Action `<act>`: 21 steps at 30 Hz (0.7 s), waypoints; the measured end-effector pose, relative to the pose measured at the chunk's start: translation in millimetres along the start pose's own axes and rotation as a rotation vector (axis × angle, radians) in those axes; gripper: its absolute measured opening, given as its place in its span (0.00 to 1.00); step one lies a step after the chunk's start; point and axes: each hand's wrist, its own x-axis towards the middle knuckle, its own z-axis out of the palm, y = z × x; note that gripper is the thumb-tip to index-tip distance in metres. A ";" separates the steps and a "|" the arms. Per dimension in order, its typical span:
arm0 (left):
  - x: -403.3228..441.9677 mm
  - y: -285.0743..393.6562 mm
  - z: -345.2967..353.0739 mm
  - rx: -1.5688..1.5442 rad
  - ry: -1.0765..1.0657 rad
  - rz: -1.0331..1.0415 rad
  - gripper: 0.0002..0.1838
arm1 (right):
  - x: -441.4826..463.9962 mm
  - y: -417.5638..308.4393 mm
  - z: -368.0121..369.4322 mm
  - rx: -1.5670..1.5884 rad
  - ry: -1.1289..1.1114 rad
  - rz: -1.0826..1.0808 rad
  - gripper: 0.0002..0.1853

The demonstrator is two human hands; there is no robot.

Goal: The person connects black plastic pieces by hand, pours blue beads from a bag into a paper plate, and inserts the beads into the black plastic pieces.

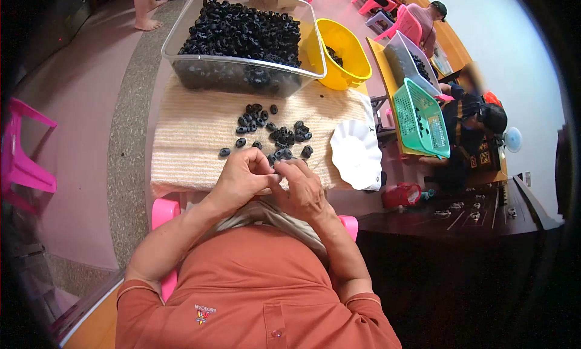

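Note:
Both hands meet at the near edge of a towel-covered table [181, 143]. My left hand [242, 176] is closed, its thumb and fingertips pinched together. Against it, my right hand [301, 188] curls its fingers inward, also closed. Whatever lies between the fingertips is too small and covered to make out. Just beyond the fingers lie several small black oval plastic parts with holes [281, 134], in loose groups on the striped towel. A white scalloped dish [356, 155] lies to the right of my right hand.
A clear plastic bin [242, 63] heaped with black parts stands at the table's far side, beside a yellow bucket [348, 70]. Rightward, a green basket [423, 116] and another bin [402, 58] sit near other people. A pink stool [27, 161] stands left.

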 end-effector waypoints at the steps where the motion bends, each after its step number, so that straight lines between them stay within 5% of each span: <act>1: 0.3 -0.8 -0.6 0.012 -0.006 0.003 0.09 | -1.8 1.0 1.0 -0.001 0.001 -0.010 0.28; 21: -4.7 8.9 3.8 0.382 -0.101 0.128 0.11 | 3.6 14.7 -38.2 0.477 -0.242 0.296 0.12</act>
